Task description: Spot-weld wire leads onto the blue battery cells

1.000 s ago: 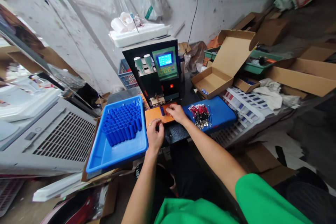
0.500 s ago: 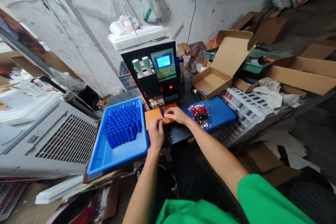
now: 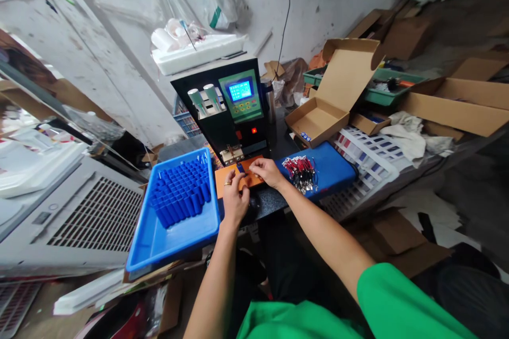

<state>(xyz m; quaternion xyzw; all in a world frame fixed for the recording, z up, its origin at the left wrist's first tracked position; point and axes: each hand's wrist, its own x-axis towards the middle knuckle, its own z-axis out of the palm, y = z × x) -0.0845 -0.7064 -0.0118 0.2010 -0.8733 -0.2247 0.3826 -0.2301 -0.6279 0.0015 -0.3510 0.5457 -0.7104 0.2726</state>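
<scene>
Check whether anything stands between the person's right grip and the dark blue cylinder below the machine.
Nothing visible does: only the orange board shows between the right grip and the dark blue cylinder. The left grip is close on its near side; any contact is unclear.

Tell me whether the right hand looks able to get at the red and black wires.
Likely yes: the right hand is close beside the red and black wires, which lie uncovered on the blue pad, with nothing visible standing between.
</scene>
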